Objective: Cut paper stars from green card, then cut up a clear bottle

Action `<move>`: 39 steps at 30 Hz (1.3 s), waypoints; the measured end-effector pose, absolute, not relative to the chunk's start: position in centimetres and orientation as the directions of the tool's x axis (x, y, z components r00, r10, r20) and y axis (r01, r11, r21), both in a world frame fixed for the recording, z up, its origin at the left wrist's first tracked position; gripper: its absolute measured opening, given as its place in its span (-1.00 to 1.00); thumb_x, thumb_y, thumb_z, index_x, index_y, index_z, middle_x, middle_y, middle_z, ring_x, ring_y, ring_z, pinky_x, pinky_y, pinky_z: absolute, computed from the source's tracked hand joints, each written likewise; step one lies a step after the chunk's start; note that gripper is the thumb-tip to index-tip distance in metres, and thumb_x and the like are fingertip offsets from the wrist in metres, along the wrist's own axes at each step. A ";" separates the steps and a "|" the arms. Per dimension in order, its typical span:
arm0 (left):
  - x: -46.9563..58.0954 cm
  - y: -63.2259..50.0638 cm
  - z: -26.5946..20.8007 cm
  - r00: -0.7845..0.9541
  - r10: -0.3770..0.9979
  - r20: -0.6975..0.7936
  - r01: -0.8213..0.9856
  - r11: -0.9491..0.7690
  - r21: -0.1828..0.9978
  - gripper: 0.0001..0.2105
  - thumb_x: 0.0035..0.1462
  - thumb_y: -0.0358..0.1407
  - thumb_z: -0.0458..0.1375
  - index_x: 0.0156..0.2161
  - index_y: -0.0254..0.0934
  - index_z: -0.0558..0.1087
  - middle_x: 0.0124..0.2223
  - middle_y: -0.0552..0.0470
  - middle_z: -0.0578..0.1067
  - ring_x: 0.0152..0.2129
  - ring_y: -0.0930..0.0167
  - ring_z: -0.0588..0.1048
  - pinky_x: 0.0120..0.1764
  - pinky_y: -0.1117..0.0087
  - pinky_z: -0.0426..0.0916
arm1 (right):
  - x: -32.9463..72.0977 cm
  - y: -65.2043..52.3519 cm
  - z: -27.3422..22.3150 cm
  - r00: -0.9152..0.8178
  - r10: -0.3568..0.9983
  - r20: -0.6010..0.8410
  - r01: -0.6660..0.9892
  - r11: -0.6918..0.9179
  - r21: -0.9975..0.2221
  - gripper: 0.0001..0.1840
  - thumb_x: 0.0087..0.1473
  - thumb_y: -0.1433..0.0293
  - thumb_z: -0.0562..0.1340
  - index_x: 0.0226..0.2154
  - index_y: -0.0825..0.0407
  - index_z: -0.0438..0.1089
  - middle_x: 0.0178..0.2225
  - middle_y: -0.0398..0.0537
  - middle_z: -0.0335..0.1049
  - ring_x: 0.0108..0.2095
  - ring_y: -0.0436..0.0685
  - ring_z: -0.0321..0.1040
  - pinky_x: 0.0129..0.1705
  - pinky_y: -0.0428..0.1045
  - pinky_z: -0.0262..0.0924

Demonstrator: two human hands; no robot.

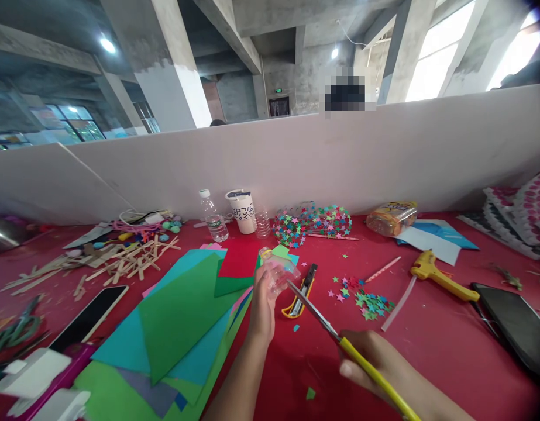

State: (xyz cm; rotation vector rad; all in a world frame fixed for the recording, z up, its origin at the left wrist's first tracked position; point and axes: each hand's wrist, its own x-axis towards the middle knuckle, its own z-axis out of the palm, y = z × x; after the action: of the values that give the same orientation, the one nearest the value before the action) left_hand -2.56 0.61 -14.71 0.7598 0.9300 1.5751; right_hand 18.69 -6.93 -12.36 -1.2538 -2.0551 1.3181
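Observation:
My left hand [263,298] is closed around the cut-off top of a clear plastic bottle [281,273], with its neck tilted up to the left. In my right hand [368,356] is a pair of scissors [316,313] with long yellow handles. Their blade tips reach the cut edge of the bottle piece, though I cannot tell whether they grip the plastic. Just beyond the blades lies a yellow and black utility knife [299,295] on the red table. Stacked colored paper sheets [182,316] lie left of my left hand.
Star sequins [370,304] and a yellow glue gun [445,278] lie right, with a dark tablet-like device [515,327] beyond. Behind stand a water bottle [215,222], a paper cup [242,213] and sequin-filled plastic [313,222]. Left are wooden sticks [138,260] and a phone [89,316]. A white partition [261,164] runs behind.

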 end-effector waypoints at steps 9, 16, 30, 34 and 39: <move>-2.2 0.4 -15.1 -0.172 0.985 0.013 -0.405 -0.083 0.911 -0.58 0.16 -0.08 0.05 0.08 -0.19 0.28 0.08 -0.14 0.43 0.05 0.23 0.38 -0.01 0.20 0.30 | 18.5 -7.2 -13.2 -0.519 0.844 -0.137 0.451 0.134 -0.882 -0.44 0.09 -0.15 0.01 -0.54 -0.01 0.02 -0.53 -0.28 -0.10 -0.51 -0.01 -0.16 -0.52 -0.08 -0.20; -2.0 0.1 -14.8 -0.176 0.984 0.007 -0.370 -0.073 0.926 -0.61 0.17 -0.09 0.04 0.08 -0.14 0.28 0.12 -0.11 0.40 0.08 0.23 0.35 0.06 0.18 0.23 | 18.3 -7.1 -12.7 -0.499 0.852 -0.155 0.469 0.116 -0.876 -0.41 0.06 -0.20 -0.02 -0.55 -0.02 0.00 -0.53 -0.28 -0.11 -0.51 -0.01 -0.14 -0.52 -0.07 -0.20; -2.0 0.2 -14.9 -0.214 0.976 0.027 -0.368 -0.106 0.924 -0.63 0.19 -0.11 0.03 0.07 -0.13 0.28 0.10 -0.10 0.40 0.08 0.25 0.34 0.06 0.20 0.22 | 18.4 -7.1 -13.8 -0.504 0.849 -0.159 0.438 0.093 -0.894 -0.46 0.10 -0.11 0.05 -0.53 -0.01 0.02 -0.53 -0.29 -0.10 -0.52 -0.03 -0.15 -0.53 -0.08 -0.21; -1.9 0.1 -14.8 -0.202 0.979 0.021 -0.360 -0.094 0.928 -0.65 0.20 -0.12 0.02 0.07 -0.12 0.28 0.08 -0.08 0.41 0.08 0.27 0.33 0.06 0.22 0.20 | 18.5 -7.1 -14.1 -0.509 0.849 -0.142 0.423 0.104 -0.900 -0.46 0.12 -0.11 0.03 -0.54 -0.01 0.02 -0.53 -0.29 -0.10 -0.52 -0.03 -0.15 -0.52 -0.09 -0.20; -1.9 0.0 -14.9 -0.190 0.982 0.021 -0.344 -0.087 0.935 -0.65 0.20 -0.12 0.01 0.08 -0.08 0.28 0.10 -0.05 0.39 0.09 0.28 0.32 0.08 0.21 0.17 | 18.2 -7.2 -13.4 -0.492 0.855 -0.164 0.437 0.079 -0.896 -0.44 0.09 -0.15 0.01 -0.54 -0.02 0.01 -0.55 -0.29 -0.10 -0.55 -0.04 -0.12 -0.55 -0.09 -0.19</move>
State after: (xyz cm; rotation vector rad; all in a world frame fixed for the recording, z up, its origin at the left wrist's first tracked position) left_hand -1.88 -0.03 -14.92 0.8836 1.0375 1.5315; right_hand 18.17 -7.16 -13.38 -1.2761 -1.9592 1.3911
